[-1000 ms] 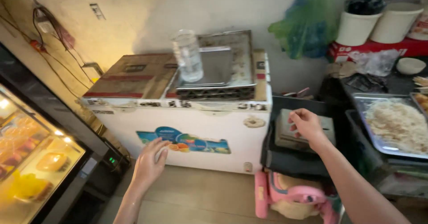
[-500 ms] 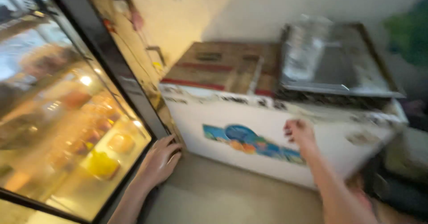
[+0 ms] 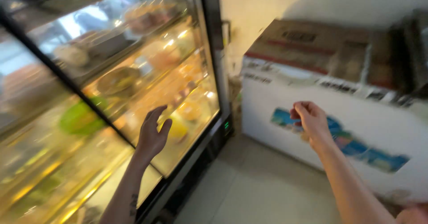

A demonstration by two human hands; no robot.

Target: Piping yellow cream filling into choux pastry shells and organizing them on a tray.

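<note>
Right now the left hand (image 3: 151, 135) is open flat by the glass door (image 3: 133, 94) of the food case, holding nothing, and the right hand (image 3: 312, 119) curls loosely, empty; glass is hard, slick, breakable, so grab its dark frame (image 3: 211, 50).

Lit glass display case (image 3: 111, 94) — door shut

White chest freezer (image 3: 339, 130) with colourful sticker (image 3: 356, 146), flattened cardboard (image 3: 312, 43) on its lid, pale tiled floor (image 3: 258, 188)
</note>
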